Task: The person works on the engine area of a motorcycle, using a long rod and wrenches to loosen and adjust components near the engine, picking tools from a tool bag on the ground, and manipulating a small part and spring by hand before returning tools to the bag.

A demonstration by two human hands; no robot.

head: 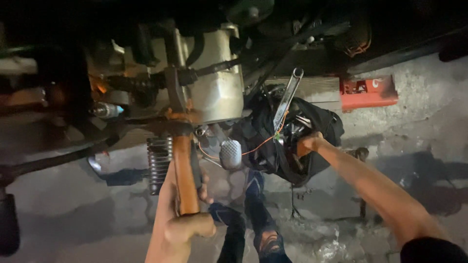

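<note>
Apparently stiff and heavy, the orange-handled tool (185, 170) sits clenched in the left hand (183, 226); the right hand (308, 143) is buried in a soft black tool bag (312, 126), its fingers hidden.

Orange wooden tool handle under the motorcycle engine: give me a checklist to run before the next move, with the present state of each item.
1. Left hand gripping the orange wooden tool handle: ok, fingers wrapped round it.
2. Handle's top end seated on the silver metal engine casing: cannot tell, the joint is in shadow.
3. Right hand free: not ok, it is inside the black fabric tool bag.
4. Long silver ring spanner within reach: ok, sticking up from the bag.
5. Ribbed grey foot pedal clear of the hands: ok.
6. Lighting: not ok, dim.
</note>
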